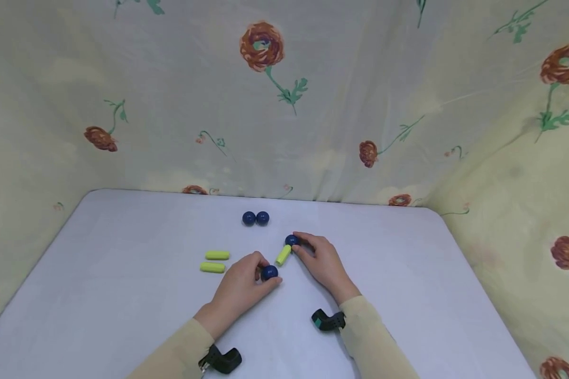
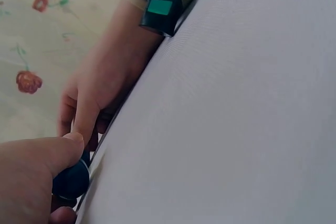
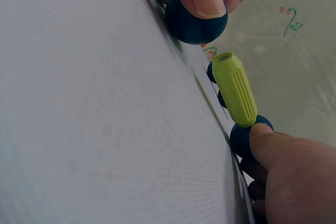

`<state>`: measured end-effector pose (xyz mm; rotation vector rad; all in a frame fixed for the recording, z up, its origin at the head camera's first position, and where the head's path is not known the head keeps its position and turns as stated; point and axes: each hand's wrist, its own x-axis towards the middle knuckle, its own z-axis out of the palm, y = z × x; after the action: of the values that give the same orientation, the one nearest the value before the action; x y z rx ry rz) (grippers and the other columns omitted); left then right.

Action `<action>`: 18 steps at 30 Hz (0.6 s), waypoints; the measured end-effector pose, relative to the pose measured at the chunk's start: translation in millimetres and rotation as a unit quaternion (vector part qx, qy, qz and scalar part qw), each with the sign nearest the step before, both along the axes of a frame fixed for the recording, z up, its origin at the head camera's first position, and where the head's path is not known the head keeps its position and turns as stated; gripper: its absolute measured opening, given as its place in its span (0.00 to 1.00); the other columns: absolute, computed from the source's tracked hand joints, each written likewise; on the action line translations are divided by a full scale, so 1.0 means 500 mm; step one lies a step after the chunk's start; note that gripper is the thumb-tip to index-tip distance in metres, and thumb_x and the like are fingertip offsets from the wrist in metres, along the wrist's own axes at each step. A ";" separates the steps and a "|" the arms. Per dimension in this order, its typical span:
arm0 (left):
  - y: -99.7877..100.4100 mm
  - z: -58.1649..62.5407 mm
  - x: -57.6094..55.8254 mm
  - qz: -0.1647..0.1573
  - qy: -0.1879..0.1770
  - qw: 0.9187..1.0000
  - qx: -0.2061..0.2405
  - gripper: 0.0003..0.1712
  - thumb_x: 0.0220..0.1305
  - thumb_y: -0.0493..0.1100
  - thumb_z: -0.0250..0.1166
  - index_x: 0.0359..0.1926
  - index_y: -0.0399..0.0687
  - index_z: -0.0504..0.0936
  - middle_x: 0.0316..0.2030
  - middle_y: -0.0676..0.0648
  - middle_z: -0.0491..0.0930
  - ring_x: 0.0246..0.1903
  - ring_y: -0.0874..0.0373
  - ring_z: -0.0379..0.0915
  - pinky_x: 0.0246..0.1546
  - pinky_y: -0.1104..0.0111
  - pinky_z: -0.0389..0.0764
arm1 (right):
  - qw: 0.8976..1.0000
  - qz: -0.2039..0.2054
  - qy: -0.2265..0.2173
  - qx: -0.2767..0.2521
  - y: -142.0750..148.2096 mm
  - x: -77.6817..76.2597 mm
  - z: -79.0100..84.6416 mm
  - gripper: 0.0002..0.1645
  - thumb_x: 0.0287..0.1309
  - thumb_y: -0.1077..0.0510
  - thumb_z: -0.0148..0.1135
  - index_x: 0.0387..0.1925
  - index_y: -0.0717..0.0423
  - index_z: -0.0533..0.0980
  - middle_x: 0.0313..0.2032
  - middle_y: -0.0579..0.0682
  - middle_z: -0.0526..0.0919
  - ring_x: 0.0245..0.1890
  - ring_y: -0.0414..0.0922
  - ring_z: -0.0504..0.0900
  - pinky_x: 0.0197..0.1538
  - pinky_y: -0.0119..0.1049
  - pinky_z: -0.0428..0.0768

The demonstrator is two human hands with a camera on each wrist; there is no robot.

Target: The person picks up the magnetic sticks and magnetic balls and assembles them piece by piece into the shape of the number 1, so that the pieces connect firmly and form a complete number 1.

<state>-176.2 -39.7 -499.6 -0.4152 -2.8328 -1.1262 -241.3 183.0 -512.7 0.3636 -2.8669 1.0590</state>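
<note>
In the head view my left hand (image 1: pixel 241 281) grips a dark blue ball (image 1: pixel 269 272) between thumb and fingers. My right hand (image 1: pixel 323 263), farther up and to the right, pinches another blue ball (image 1: pixel 291 240). From that ball a short yellow-green rod (image 1: pixel 283 255) points toward the left hand's ball. In the right wrist view the rod (image 3: pixel 235 90) has ribbed sides and a hole in its free end, and its other end meets the ball (image 3: pixel 242 139) at my right thumb. A gap separates the free end from the left hand's ball (image 3: pixel 195 23).
Two blue balls (image 1: pixel 256 218) sit side by side near the back of the white table (image 1: pixel 123 316). Left of my left hand lie two more yellow-green rods (image 1: pixel 214 261), roughly parallel. A flowered cloth (image 1: pixel 180 95) hangs behind the table. Black cameras (image 1: pixel 224 360) are strapped at both wrists.
</note>
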 end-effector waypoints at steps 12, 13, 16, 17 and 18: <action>0.014 -0.008 -0.014 0.022 0.014 1.000 -0.012 0.24 0.56 0.63 0.71 0.39 0.54 0.74 0.26 0.57 0.71 0.22 0.62 0.65 0.21 0.70 0.68 | 1.000 0.008 0.013 -0.006 -0.002 0.002 0.005 0.25 0.67 0.41 0.60 0.63 0.39 0.75 0.59 0.44 0.78 0.62 0.47 0.73 0.62 0.51 0.70; 0.015 -0.008 -0.014 0.023 0.015 1.000 -0.011 0.24 0.56 0.63 0.71 0.38 0.54 0.74 0.27 0.57 0.71 0.22 0.62 0.65 0.21 0.70 0.68 | 1.000 0.008 0.012 -0.005 -0.002 0.002 0.005 0.25 0.67 0.41 0.59 0.63 0.39 0.75 0.59 0.44 0.78 0.62 0.47 0.73 0.62 0.50 0.70; 0.017 -0.010 -0.013 0.026 0.018 0.999 -0.012 0.25 0.56 0.64 0.71 0.38 0.53 0.73 0.27 0.57 0.71 0.22 0.62 0.65 0.21 0.70 0.68 | 1.000 0.009 0.011 -0.004 -0.002 0.003 0.004 0.25 0.67 0.41 0.59 0.63 0.39 0.75 0.59 0.44 0.79 0.62 0.47 0.73 0.62 0.51 0.70; 0.017 -0.010 -0.013 0.026 0.019 0.999 -0.013 0.25 0.56 0.64 0.71 0.38 0.53 0.73 0.27 0.57 0.72 0.22 0.62 0.65 0.21 0.69 0.68 | 1.000 0.010 0.012 -0.005 -0.002 0.004 0.005 0.25 0.67 0.41 0.60 0.63 0.39 0.75 0.59 0.44 0.79 0.62 0.48 0.73 0.62 0.51 0.70; 0.018 -0.011 -0.013 0.026 0.019 0.999 -0.015 0.25 0.56 0.64 0.71 0.39 0.53 0.73 0.28 0.57 0.72 0.23 0.62 0.66 0.23 0.70 0.69 | 1.000 0.010 0.011 -0.006 -0.002 0.004 0.005 0.25 0.67 0.41 0.60 0.63 0.40 0.76 0.59 0.44 0.79 0.62 0.48 0.73 0.62 0.51 0.70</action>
<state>-182.6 -30.9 -505.0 -0.3585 -2.8133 -1.0567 -239.2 181.8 -510.4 0.4015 -2.8421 1.0673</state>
